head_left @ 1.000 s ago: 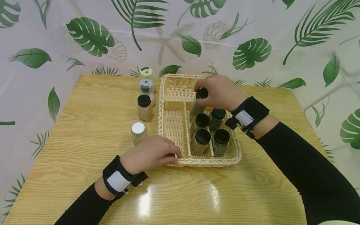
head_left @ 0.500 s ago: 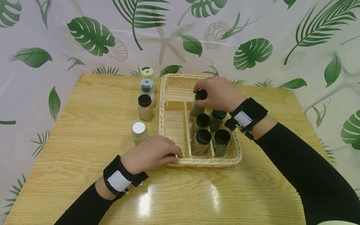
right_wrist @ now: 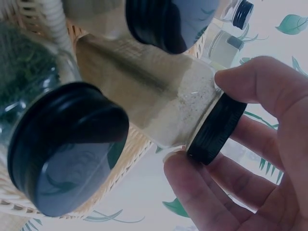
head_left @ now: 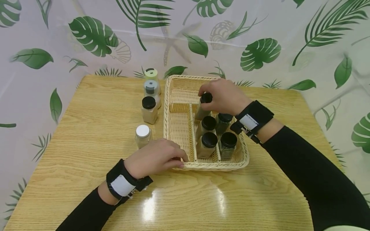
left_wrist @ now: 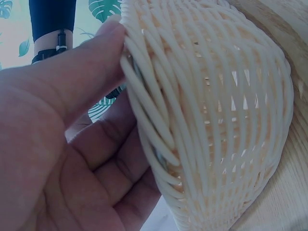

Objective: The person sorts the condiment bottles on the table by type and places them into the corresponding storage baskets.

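Observation:
My right hand (head_left: pixel 224 95) pinches the black lid of a square glass jar (head_left: pixel 202 113) in the middle section of a wicker basket (head_left: pixel 221 166). In the right wrist view, pale powder shows inside this spice jar (right_wrist: pixel 166 96), with thumb and fingertips at its lid. Two more black-lidded jars stand in front of it in the same section. A jar with dark green flakes (right_wrist: pixel 29 72) stands close by in the right section, with another black-lidded jar (head_left: pixel 224 123) behind. At the basket's front left, my left hand (head_left: pixel 154 157) grips the rim, thumb outside and fingers inside.
Left of the basket, a white-lidded jar (head_left: pixel 143 136), a black-lidded jar (head_left: pixel 149 112), a grey-topped bottle (head_left: pixel 151 87) and a yellow-green-topped one (head_left: pixel 151 74) stand in a row on the wooden table (head_left: pixel 101 134). A leaf-patterned cloth (head_left: pixel 225 41) hangs behind the table.
My right hand has sunk slightly, and shifted a little left, with the jar still held by its lid. My left hand stays on the basket rim.

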Demonstrator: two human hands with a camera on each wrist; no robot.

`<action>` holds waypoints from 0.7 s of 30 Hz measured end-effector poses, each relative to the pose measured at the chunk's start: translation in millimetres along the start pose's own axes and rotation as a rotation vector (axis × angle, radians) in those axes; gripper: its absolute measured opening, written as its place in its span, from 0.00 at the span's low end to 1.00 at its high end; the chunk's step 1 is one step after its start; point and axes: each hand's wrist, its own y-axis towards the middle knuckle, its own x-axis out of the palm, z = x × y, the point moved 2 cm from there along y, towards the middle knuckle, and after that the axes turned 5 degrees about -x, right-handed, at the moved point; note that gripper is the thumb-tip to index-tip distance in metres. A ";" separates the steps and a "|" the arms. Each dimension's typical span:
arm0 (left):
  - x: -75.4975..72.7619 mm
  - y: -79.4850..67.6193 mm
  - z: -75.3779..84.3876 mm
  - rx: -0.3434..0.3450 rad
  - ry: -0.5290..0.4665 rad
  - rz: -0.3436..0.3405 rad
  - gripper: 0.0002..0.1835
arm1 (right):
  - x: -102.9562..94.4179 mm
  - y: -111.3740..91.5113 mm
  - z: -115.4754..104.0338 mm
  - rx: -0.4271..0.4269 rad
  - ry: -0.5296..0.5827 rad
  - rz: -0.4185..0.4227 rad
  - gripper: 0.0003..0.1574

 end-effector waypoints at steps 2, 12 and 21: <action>0.4 -0.1 -0.2 0.001 0.002 0.001 0.06 | 0.6 0.2 -0.1 -0.001 0.000 -0.002 0.20; 0.0 0.1 0.5 -0.003 0.015 0.002 0.06 | 3.2 0.5 -0.3 -0.007 -0.004 -0.001 0.20; 0.8 0.2 -0.2 -0.002 0.022 -0.001 0.07 | 5.4 -0.2 0.4 -0.019 -0.012 -0.002 0.19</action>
